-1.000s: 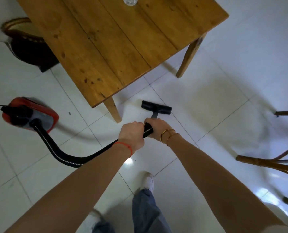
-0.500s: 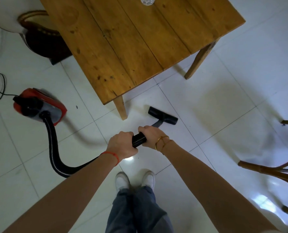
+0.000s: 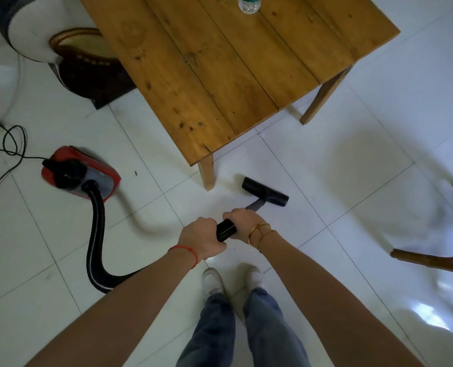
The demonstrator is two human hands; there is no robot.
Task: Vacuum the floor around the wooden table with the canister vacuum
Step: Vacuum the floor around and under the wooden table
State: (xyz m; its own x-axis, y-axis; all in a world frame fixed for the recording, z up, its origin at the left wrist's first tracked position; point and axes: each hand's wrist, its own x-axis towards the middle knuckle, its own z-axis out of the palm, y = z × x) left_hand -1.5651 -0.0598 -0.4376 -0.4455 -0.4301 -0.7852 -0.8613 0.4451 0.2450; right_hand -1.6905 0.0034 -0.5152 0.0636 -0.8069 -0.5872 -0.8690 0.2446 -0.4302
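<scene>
Both hands, left hand (image 3: 202,238) and right hand (image 3: 242,221), clenched around black ribbed hose (image 3: 226,230); flat black floor nozzle (image 3: 265,192) beside wooden table leg (image 3: 206,172).

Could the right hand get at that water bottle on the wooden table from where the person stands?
Probably not without stepping closer. The right hand grips the vacuum hose along with the left hand, and the water bottle stands at the far side of the wooden table, nearly a whole tabletop away.

Left hand (image 3: 202,238), right hand (image 3: 242,223): both gripping, arms outstretched.
</scene>
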